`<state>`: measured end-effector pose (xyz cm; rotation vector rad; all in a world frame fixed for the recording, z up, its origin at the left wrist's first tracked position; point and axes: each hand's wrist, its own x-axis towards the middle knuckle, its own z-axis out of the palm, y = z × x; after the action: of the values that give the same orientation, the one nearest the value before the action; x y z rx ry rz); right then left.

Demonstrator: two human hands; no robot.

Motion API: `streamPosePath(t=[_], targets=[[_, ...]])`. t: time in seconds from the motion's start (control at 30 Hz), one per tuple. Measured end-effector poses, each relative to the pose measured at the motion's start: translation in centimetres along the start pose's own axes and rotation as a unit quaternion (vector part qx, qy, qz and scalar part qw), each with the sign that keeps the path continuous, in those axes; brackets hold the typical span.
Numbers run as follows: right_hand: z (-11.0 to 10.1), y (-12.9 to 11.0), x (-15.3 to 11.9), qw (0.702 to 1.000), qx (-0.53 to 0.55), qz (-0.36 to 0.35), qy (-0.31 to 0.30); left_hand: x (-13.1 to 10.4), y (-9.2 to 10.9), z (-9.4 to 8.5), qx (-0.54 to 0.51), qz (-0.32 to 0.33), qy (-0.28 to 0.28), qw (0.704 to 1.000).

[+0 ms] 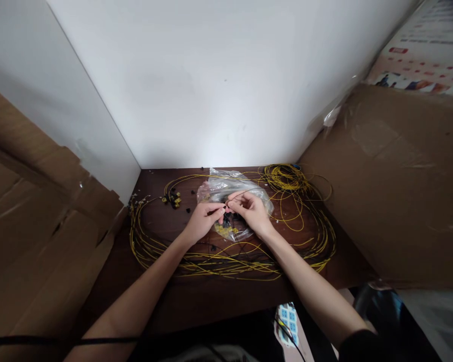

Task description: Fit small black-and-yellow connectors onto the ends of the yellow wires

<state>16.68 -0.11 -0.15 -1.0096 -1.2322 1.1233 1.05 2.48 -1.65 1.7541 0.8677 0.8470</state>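
Observation:
My left hand (207, 218) and my right hand (251, 211) meet fingertip to fingertip over a clear plastic bag (262, 198). Between the left thumb and forefinger is a small dark piece, too small to name. The right hand pinches close beside it, apparently on a thin dark wire that runs up from the fingers. Small black and yellow pieces (225, 231) lie on the bag just below. Around both hands runs a wide loop of yellow and black wires (226, 269), passing under my forearms.
A tangled coil of yellow wire (285, 178) lies at the back right of the dark table (226, 294). Several black and yellow pieces (172, 199) sit at the left. Cardboard (396, 191) stands on both sides, with a white wall (211, 85) behind.

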Motion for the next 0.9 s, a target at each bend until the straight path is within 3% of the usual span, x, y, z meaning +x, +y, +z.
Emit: streamPosePath(t=[0.1,0.4,0.67,0.9], targets=[[0.11,0.00,-0.17,0.999,-0.051,-0.019,0.002,0.02,0.04,0.02,-0.004,0.000,0.004,1.000],[0.39,0.00,0.08,0.996,0.071,0.044,0.027,-0.07,0.02,-0.05,-0.011,-0.012,0.002,1.000],[0.23,-0.12,-0.16,0.998,-0.061,-0.007,-0.004,-0.20,0.04,-0.10,-0.009,-0.027,-0.009,1.000],[0.54,0.28,0.05,0.998,0.037,0.046,0.025,-0.20,-0.52,-0.10,-0.019,-0.042,0.002,0.999]])
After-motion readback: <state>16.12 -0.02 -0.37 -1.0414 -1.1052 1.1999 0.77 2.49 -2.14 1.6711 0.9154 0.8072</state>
